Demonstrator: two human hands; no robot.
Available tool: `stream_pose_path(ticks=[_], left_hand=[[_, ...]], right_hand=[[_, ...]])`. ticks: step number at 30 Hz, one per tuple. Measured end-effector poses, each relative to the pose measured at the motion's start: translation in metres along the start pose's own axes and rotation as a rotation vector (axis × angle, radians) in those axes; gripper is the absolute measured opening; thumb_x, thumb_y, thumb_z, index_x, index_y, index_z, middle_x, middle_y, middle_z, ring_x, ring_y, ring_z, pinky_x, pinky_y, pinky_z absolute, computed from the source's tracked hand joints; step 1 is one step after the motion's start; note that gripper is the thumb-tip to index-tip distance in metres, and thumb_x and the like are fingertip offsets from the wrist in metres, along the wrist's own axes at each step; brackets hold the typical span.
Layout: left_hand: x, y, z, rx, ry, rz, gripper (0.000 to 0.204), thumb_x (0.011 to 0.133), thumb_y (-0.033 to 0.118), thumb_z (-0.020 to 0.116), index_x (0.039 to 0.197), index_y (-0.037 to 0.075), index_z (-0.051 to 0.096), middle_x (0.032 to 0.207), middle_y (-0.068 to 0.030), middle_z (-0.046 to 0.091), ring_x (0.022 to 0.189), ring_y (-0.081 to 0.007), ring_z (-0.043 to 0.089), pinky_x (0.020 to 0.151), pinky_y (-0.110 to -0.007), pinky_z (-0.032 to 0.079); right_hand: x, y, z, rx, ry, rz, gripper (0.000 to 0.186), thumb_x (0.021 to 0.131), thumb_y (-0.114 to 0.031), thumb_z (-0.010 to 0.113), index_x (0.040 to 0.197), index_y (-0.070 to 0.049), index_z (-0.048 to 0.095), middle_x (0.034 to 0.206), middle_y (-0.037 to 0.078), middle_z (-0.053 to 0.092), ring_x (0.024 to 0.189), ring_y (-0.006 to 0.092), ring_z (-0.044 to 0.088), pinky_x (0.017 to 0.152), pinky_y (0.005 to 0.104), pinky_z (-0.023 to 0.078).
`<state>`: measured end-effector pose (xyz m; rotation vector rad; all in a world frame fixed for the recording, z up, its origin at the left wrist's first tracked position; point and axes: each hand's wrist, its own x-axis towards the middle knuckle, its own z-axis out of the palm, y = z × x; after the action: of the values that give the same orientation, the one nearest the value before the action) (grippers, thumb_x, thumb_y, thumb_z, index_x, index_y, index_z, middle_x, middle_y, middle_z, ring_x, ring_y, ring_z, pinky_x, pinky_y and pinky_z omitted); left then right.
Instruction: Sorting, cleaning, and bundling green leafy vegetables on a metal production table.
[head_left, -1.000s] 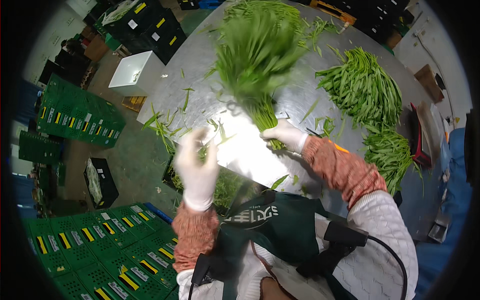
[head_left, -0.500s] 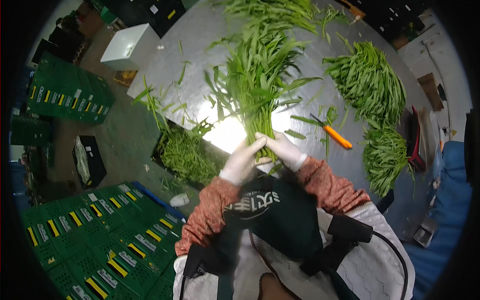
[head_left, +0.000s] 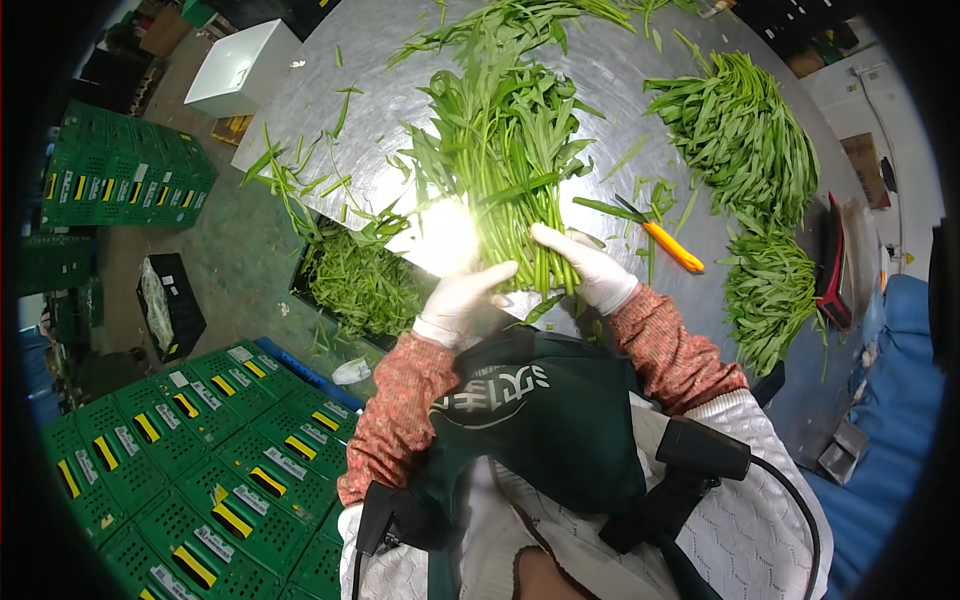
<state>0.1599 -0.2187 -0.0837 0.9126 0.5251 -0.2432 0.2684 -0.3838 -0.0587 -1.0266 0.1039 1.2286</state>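
A long bunch of leafy green stems (head_left: pixel 500 160) lies on the metal table, its cut ends toward me. My gloved left hand (head_left: pixel 462 300) is closed around the left side of the stem ends, and my gloved right hand (head_left: pixel 585 262) grips their right side. Just right of the bunch rests an orange-handled knife (head_left: pixel 670 243) among loose leaves. Two more heaps of greens, an upper one (head_left: pixel 735 135) and a lower one (head_left: pixel 768 290), lie along the table's right side. Below the table's left edge, a dark crate (head_left: pixel 360 280) holds loose trimmed greens.
The steel table (head_left: pixel 330 100) has scattered leaves and more greens at the back. Green crates (head_left: pixel 170 480) are stacked at lower left, others (head_left: pixel 125 170) farther left. A white box (head_left: pixel 240 65) stands beyond the table's left edge. A red-edged object (head_left: pixel 835 260) sits at the right.
A second ago my right hand held the bunch raised and my left hand was free. The bunch now lies lower, spread wider, with both hands on it, which have moved slightly apart.
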Motion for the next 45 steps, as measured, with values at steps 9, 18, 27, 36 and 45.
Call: stream_pose_path(ticks=[9, 18, 27, 36, 45], left_hand=[[0.003, 0.001, 0.017, -0.131, 0.052, 0.189, 0.037, 0.083, -0.004, 0.058, 0.12, -0.002, 0.051, 0.107, -0.0121, 0.063, 0.094, -0.0206, 0.064, 0.079, -0.033, 0.056], [0.005, 0.015, 0.02, -0.147, 0.009, -0.106, 0.024, 0.086, 0.007, 0.061, 0.109, 0.0, 0.059, 0.089, -0.011, 0.067, 0.075, -0.0183, 0.067, 0.06, -0.03, 0.058], [-0.006, 0.044, 0.028, -0.157, 0.091, -0.15, 0.014, 0.09, 0.01, 0.057, 0.1, 0.0, 0.059, 0.071, -0.0076, 0.059, 0.049, -0.0143, 0.05, 0.04, -0.024, 0.037], [-0.03, 0.109, -0.02, -0.425, 0.0, 0.45, 0.019, 0.099, 0.023, 0.047, 0.095, 0.008, 0.056, 0.055, 0.0084, 0.027, 0.042, -0.0026, 0.021, 0.036, -0.019, 0.018], [-0.029, 0.105, 0.019, -0.331, -0.041, 0.458, 0.029, 0.092, 0.017, 0.049, 0.115, -0.001, 0.053, 0.1, -0.0151, 0.063, 0.094, -0.0282, 0.06, 0.082, -0.042, 0.05]], right_hand=[[0.008, 0.002, -0.008, -0.049, -0.038, -0.1, 0.033, 0.09, -0.016, 0.055, 0.118, 0.002, 0.056, 0.105, 0.01, 0.065, 0.091, 0.0164, 0.064, 0.079, 0.0289, 0.051], [0.007, 0.002, -0.01, 0.288, -0.075, -0.032, 0.029, 0.088, -0.014, 0.058, 0.114, 0.0, 0.059, 0.098, 0.008, 0.067, 0.085, 0.0156, 0.065, 0.075, 0.0266, 0.051], [0.002, -0.012, -0.021, 0.049, -0.007, -0.068, 0.015, 0.086, -0.017, 0.058, 0.086, -0.002, 0.061, 0.071, 0.003, 0.059, 0.066, 0.0113, 0.055, 0.061, 0.0254, 0.045], [-0.037, -0.102, -0.065, 0.23, 0.12, -0.441, 0.016, 0.092, -0.016, 0.051, 0.101, -0.003, 0.054, 0.068, -0.005, 0.045, 0.055, 0.0057, 0.04, 0.052, 0.0232, 0.034], [-0.03, -0.097, 0.024, 0.093, -0.005, -0.458, 0.033, 0.09, -0.023, 0.052, 0.113, 0.001, 0.052, 0.084, 0.002, 0.055, 0.073, 0.0137, 0.056, 0.069, 0.0287, 0.047]])
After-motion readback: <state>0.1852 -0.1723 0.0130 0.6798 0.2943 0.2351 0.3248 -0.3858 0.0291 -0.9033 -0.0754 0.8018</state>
